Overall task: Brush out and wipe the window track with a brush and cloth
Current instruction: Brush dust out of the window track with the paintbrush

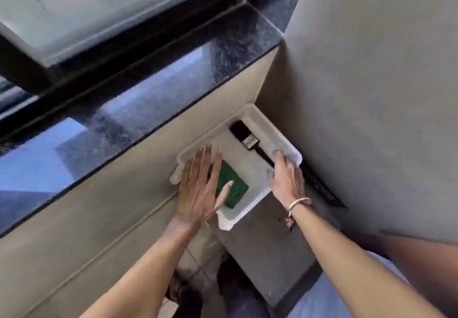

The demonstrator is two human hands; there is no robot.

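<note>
Head view, looking down past a dark speckled stone sill (173,89) and the black window track (138,52) under the glass pane. Below the sill, in the corner of the wall, a white tray (257,116) rests on a grey ledge or stand whose nature is hard to tell. Inside it lie the brush (247,139) and a folded green cloth (234,186).

The left hand (200,188) is spread flat, fingers splayed, hovering over or lightly on the cloth and the tray's near-left edge; whether it touches cannot be told. The right hand (285,176) has its fingers curled at the tray's right rim, right at the end of the brush handle; whether it pinches the handle or only the rim is not clear.

The brush has a black bristle head, a bright metal ferrule and a thin black handle. It is likely light and rigid, best taken along the handle just behind the ferrule for control in the narrow track. The cloth looks soft and limp, folded into a small rectangle; it should be gathered with the whole hand, since a pinch at one corner would likely unfold it.
</note>
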